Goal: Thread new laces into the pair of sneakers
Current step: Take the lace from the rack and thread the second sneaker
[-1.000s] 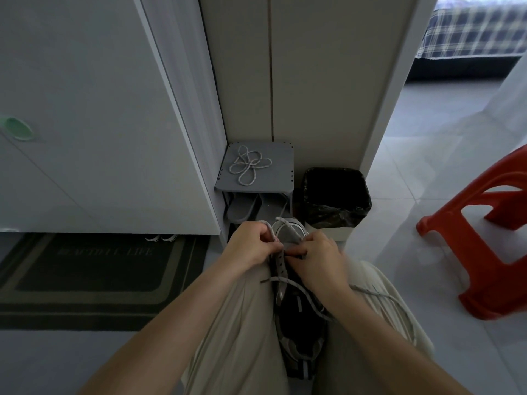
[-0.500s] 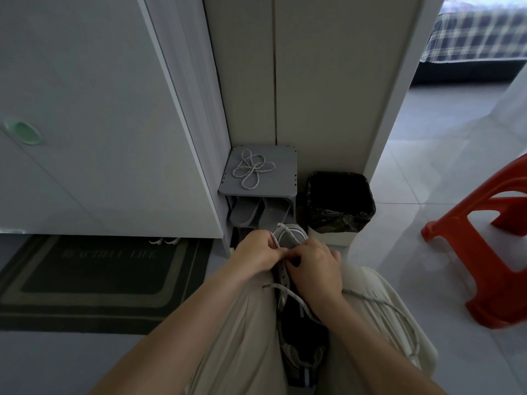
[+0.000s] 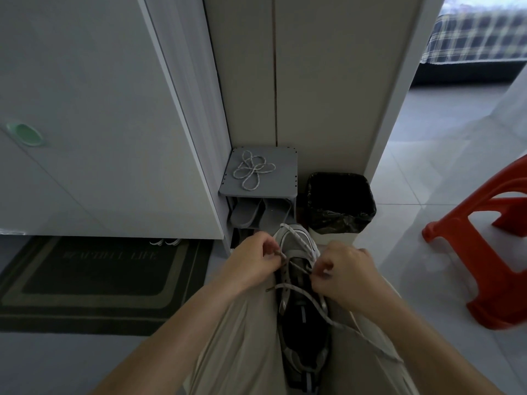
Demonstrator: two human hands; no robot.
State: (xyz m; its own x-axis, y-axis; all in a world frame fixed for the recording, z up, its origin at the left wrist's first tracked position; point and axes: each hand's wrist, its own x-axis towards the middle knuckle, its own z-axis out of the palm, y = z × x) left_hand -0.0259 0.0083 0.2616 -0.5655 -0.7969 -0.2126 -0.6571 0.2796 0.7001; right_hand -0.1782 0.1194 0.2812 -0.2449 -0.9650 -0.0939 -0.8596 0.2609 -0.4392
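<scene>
At lower centre, the left hand [image 3: 251, 260] and right hand [image 3: 345, 277] each pinch a soft, limp lace [image 3: 296, 289] over a sneaker [image 3: 296, 240], whose lace looks easiest to grip by its stiff tip.

Being hemmed in on both sides by trousered thighs [image 3: 242, 337], with the sneaker [image 3: 298, 245] wedged between them. Being blocked straight ahead, just past the toe, by a grey shoe rack [image 3: 282, 181] and a black-lined bin [image 3: 339, 220], side by side against the wall panel [image 3: 328, 95]. Being closed off leftward by a white door [image 3: 114, 138]. Being crossed over the right thigh by the trailing lace [image 3: 312, 300]. Leaving open the tiled floor [image 3: 399, 252] between bin and red stool [image 3: 470, 269], and the mat [image 3: 94, 283] on the left.
</scene>
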